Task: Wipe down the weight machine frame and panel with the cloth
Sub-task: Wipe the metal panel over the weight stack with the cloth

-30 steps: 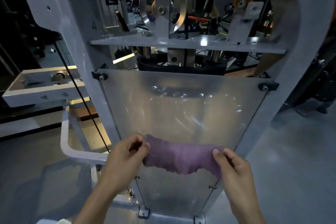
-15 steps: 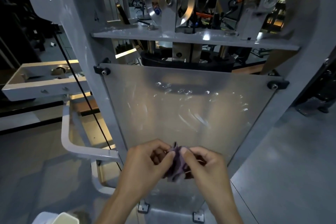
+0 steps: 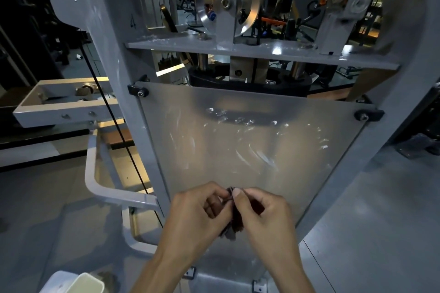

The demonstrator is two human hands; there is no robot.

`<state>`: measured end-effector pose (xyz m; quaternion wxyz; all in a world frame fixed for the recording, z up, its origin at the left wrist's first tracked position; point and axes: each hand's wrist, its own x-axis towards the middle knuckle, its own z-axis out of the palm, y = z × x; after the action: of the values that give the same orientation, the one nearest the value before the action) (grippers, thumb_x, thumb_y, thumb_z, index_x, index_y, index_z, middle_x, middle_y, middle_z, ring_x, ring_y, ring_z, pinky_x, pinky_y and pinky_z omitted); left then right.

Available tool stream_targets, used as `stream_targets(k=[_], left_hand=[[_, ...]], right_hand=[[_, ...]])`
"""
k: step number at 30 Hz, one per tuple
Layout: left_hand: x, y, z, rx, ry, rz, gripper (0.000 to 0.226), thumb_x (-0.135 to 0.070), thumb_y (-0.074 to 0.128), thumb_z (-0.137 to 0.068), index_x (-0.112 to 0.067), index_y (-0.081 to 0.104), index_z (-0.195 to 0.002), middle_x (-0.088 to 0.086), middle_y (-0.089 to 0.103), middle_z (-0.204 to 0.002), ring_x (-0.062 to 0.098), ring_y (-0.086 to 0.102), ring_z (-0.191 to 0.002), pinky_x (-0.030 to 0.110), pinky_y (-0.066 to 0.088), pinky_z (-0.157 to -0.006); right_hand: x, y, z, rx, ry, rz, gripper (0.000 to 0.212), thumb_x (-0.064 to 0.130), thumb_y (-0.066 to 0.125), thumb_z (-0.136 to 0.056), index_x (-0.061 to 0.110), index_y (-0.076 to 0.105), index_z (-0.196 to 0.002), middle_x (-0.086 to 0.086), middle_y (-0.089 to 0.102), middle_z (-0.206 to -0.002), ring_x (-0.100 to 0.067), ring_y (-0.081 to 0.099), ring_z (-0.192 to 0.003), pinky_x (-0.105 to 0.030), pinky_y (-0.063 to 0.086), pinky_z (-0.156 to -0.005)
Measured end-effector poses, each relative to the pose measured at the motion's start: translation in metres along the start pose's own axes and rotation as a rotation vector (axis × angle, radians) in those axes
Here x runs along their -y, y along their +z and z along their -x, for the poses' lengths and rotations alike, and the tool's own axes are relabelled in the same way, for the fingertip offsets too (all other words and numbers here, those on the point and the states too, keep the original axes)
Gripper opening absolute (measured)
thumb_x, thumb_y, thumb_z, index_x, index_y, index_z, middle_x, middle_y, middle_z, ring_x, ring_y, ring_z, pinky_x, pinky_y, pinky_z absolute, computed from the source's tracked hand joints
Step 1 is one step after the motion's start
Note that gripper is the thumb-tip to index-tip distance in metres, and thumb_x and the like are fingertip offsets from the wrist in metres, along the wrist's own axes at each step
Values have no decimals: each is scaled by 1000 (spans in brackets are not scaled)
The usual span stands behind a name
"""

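Both hands meet in front of the lower part of the panel [image 3: 250,145], bunching the cloth [image 3: 234,221] between them. Left hand [image 3: 197,214] has its fingers curled round the cloth's left side; right hand [image 3: 264,214] pinches the top of it with thumb and forefinger, other fingers curled in. Cloth is dark purplish, crumpled small, mostly hidden by the two hands (only a strip between them and a bit hanging below shows). Whether it touches the panel I cannot tell. Panel is frosted, translucent, smeared with white streaks across its middle, bolted at its corners to the grey frame [image 3: 112,38]. Above it a horizontal shelf plate [image 3: 273,53] with a metal pulley disc [image 3: 228,2]. A black cable [image 3: 114,121] runs down on the left. White container [image 3: 78,283] at bottom left on the floor.
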<state>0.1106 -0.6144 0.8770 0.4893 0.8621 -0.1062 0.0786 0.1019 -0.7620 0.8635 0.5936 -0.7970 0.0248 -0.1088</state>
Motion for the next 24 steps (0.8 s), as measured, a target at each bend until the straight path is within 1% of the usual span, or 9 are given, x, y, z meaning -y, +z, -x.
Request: stream_targets(k=[2, 6, 8, 12, 15, 17, 19, 21, 24], left_hand=[[-6, 0, 2, 51, -23, 56, 14, -13, 76, -89, -27, 74, -86, -8, 70, -61, 8, 65, -53, 17, 49, -55], [-5, -5, 2, 309, -135, 490, 24, -8, 59, -100, -21, 76, -112, 11, 74, -88, 25, 73, -84, 37, 60, -79], [-3, -4, 2, 374, -193, 618, 29, -13, 50, -99, -18, 74, -115, 22, 71, -92, 32, 71, -85, 42, 60, -81], [10, 6, 0, 168, -212, 515, 23, -2, 46, -104, -15, 63, -113, 13, 67, -77, 30, 62, -68, 38, 55, -66], [25, 10, -3, 7, -234, 474, 22, -28, 67, -94, -22, 65, -115, -1, 69, -94, 22, 66, -87, 27, 56, -73], [26, 17, -4, 126, -384, 725, 58, -51, 75, -77, -19, 65, -124, 3, 73, -118, 24, 69, -110, 36, 58, -92], [22, 28, -2, 276, -516, 945, 79, -61, 81, -67, -11, 67, -127, 12, 71, -126, 29, 68, -116, 44, 54, -99], [14, 39, 1, 280, -515, 995, 69, -55, 80, -75, -7, 71, -123, 17, 72, -123, 30, 69, -112, 44, 53, -95], [5, 53, -1, 61, -515, 922, 46, -37, 77, -81, 0, 75, -108, 15, 77, -104, 23, 72, -93, 32, 55, -80]], right_hand=[[3, -3, 3, 21, 2, -31, 13, 31, 73, -93, 27, 79, -82, 6, 74, -69, -9, 70, -63, -31, 58, -61], [2, -14, 2, 42, 25, -95, 5, 30, 81, -86, 25, 79, -86, 1, 75, -72, -11, 70, -66, -30, 57, -61], [-3, -18, 0, 27, 19, -51, 6, 28, 79, -87, 23, 77, -83, 2, 74, -72, -14, 69, -67, -35, 57, -64], [-9, -26, -4, 16, -5, -63, 12, 19, 72, -93, 18, 76, -82, 0, 73, -73, -17, 66, -68, -31, 52, -66], [-3, -38, -8, 61, 8, -179, 17, 21, 72, -95, 13, 72, -80, 0, 65, -68, -9, 53, -64, -18, 42, -59], [2, -45, -10, 113, 31, -282, 20, 30, 67, -90, 13, 69, -80, 2, 58, -68, -7, 49, -65, -18, 39, -59], [3, -47, -11, 118, 67, -366, 18, 26, 67, -93, 15, 68, -79, 2, 59, -70, -9, 51, -69, -22, 40, -63], [0, -47, -11, 61, 76, -370, 23, 16, 61, -100, 15, 65, -78, 0, 57, -71, -10, 50, -70, -22, 41, -63], [-13, -39, -9, -70, 78, -264, 27, 16, 55, -104, 15, 60, -77, 1, 55, -69, -10, 48, -67, -25, 41, -62]])
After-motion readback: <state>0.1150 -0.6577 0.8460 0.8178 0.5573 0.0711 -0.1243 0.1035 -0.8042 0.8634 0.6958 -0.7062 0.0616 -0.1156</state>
